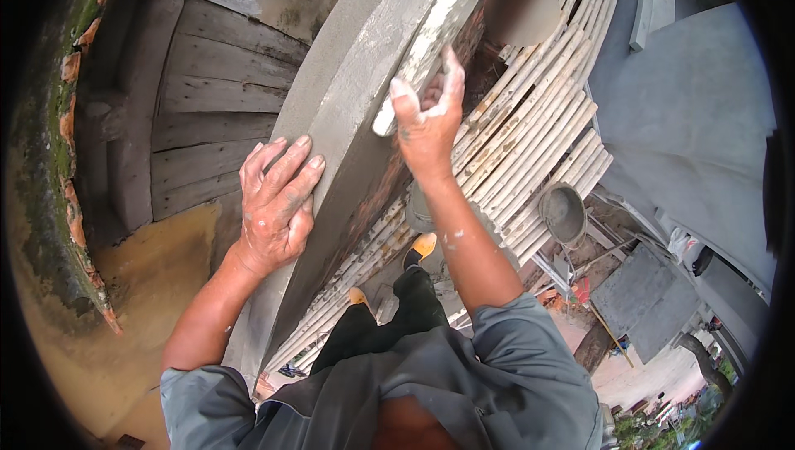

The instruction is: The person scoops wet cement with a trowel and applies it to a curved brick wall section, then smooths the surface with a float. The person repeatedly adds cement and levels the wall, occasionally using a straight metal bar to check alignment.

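Note:
A grey, freshly smoothed cement wall top [339,90] runs diagonally up the head view, its side face dropping toward the right. My left hand [280,193] lies on it, palm down, with fingers stretched over the near-left edge. My right hand [431,115] grips a long whitish block [431,44], rough and smeared like a plastering float, from its right side. This block rests along the wall's right edge, tilted with the wall. Its face against the cement is hidden. Pale smears mark both hands.
Tied bamboo poles [530,127] form a platform at right, with my feet on or beside it. A round mortar bucket [563,213] stands there; another container [419,210] is partly hidden by my forearm. Weathered planks [219,94] lie left, beyond them a mossy tiled edge [68,131].

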Tool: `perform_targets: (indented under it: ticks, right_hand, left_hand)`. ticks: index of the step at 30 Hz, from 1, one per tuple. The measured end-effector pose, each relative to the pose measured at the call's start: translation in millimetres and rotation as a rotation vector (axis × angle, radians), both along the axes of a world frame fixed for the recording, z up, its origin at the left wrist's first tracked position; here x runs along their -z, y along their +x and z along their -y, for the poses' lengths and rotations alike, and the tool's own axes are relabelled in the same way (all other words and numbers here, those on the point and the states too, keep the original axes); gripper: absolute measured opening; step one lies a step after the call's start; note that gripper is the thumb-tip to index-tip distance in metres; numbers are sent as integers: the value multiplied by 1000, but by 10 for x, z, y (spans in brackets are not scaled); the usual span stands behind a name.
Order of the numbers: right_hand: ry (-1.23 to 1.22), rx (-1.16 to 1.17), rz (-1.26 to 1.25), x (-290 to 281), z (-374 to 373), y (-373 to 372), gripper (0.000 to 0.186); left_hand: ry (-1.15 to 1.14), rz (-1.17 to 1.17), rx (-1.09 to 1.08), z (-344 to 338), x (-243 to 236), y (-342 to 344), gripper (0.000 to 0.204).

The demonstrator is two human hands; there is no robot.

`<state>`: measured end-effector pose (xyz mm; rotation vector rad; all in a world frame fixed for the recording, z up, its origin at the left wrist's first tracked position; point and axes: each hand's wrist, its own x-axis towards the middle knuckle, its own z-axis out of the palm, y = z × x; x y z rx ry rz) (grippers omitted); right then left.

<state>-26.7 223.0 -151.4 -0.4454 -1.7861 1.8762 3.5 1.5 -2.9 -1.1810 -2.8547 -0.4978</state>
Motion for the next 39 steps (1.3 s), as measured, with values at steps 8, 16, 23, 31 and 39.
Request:
perform_targets:
  ticks: [8, 16, 23, 31, 39]
  right_hand:
    - [-69, 73, -88, 22, 426, 247, 96]
    - [140, 162, -110, -82, -1019, -1114, 61]
    - [56, -161, 102, -122, 1236, 1437, 103]
    - [-7, 14, 145, 214, 250, 219, 96]
    - [-20, -8, 161, 271, 100, 107, 100]
  left_hand:
    - [3, -18, 12, -13, -7, -5, 53]
    - [68, -27, 29, 14, 63, 17, 53]
    - [22, -21, 39, 44, 28, 30, 54]
    - [65, -72, 29, 31, 53, 73, 50]
    - [102, -93, 42, 69, 114, 77, 48]
